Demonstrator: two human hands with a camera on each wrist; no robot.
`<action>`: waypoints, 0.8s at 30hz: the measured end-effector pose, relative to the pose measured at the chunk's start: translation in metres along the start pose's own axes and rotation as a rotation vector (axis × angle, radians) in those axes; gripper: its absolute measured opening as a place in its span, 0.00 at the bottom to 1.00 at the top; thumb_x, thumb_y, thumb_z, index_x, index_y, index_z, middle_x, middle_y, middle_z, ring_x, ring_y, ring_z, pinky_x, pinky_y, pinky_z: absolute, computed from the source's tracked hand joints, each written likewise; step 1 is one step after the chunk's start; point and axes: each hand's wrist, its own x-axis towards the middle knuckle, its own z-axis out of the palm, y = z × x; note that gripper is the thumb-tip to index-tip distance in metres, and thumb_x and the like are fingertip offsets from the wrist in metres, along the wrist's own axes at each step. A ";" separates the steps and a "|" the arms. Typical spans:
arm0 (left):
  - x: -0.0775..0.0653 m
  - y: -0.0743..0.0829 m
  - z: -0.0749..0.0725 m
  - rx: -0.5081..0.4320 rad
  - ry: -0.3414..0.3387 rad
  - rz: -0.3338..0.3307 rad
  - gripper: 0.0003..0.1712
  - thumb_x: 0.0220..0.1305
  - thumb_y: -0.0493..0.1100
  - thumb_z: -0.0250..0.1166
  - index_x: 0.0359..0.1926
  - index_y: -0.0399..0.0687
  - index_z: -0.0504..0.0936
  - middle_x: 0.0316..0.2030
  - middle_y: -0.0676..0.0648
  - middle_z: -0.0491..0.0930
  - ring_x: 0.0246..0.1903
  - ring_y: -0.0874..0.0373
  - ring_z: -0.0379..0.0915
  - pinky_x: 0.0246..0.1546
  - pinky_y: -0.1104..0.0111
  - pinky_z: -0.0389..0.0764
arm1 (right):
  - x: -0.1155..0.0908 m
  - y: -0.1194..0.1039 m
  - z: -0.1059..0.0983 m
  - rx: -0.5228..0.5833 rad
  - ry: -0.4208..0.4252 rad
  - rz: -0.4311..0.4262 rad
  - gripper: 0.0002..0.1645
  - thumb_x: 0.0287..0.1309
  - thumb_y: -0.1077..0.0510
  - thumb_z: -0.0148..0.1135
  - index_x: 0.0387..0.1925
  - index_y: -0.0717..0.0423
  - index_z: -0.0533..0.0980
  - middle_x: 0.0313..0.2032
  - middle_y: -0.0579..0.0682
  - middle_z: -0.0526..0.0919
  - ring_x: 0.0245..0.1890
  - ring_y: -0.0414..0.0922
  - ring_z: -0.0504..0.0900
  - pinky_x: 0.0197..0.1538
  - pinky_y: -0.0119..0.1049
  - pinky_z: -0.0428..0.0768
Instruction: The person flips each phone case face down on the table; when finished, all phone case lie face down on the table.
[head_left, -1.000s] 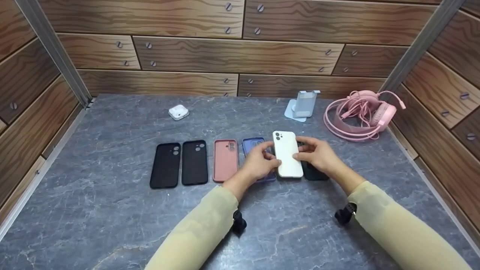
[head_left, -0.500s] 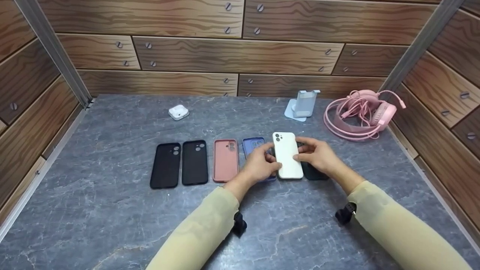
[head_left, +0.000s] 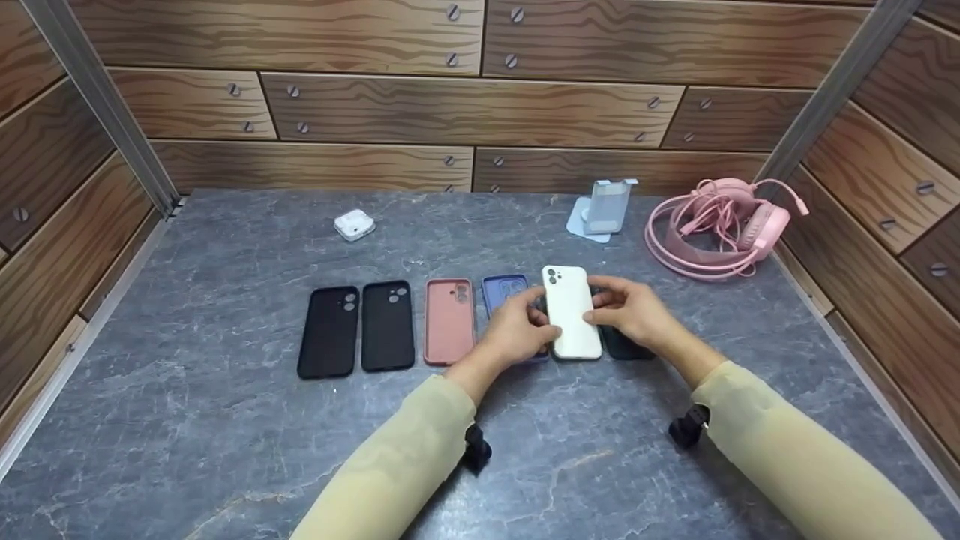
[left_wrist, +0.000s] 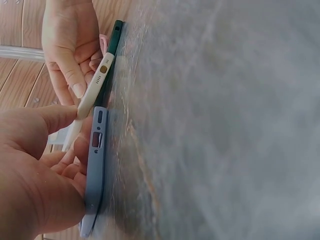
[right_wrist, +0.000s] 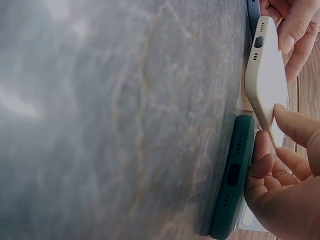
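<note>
"Which way does that white phone case [head_left: 573, 312] point?"

"Camera cutouts outward, long axis running nearly straight away, far end a touch toward the left hand [head_left: 517, 324]."

"And the fingers [head_left: 611, 282]?"

"Left and right hand [head_left: 637, 309] each pinch one long edge, so it's held between them. Blue case [head_left: 496, 291] by the left fingers, green case [right_wrist: 233, 175] by the right, both on the table [head_left: 600, 457]."

Grey table [head_left: 187, 420] bears phone cases [head_left: 448, 326], headset [head_left: 763, 226], stand [head_left: 609, 208], perhaps earphones [head_left: 354, 224].
</note>
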 end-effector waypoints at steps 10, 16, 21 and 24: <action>0.002 -0.003 0.000 0.027 0.004 0.037 0.41 0.68 0.34 0.72 0.79 0.39 0.67 0.33 0.50 0.80 0.27 0.62 0.76 0.31 0.71 0.82 | 0.001 0.004 0.002 -0.002 0.006 -0.014 0.39 0.62 0.67 0.74 0.72 0.73 0.70 0.51 0.68 0.84 0.46 0.49 0.84 0.46 0.25 0.80; 0.002 -0.004 -0.002 0.110 0.000 0.038 0.43 0.66 0.37 0.74 0.79 0.40 0.66 0.33 0.50 0.79 0.29 0.61 0.74 0.31 0.72 0.77 | 0.001 0.006 0.003 0.001 0.011 -0.016 0.38 0.62 0.67 0.74 0.71 0.72 0.71 0.52 0.69 0.84 0.45 0.47 0.84 0.46 0.25 0.81; 0.002 -0.004 -0.003 0.166 -0.024 0.031 0.45 0.67 0.37 0.74 0.80 0.39 0.64 0.33 0.50 0.78 0.28 0.61 0.72 0.29 0.71 0.74 | 0.001 0.007 0.003 0.001 0.016 -0.022 0.38 0.62 0.68 0.74 0.71 0.72 0.71 0.51 0.69 0.84 0.43 0.45 0.84 0.46 0.25 0.80; 0.003 -0.004 -0.003 0.182 -0.035 0.018 0.46 0.67 0.38 0.74 0.80 0.39 0.64 0.33 0.50 0.77 0.28 0.61 0.71 0.29 0.71 0.74 | 0.000 0.007 0.003 -0.004 0.014 -0.025 0.38 0.61 0.67 0.74 0.71 0.72 0.71 0.53 0.69 0.84 0.44 0.46 0.84 0.46 0.25 0.80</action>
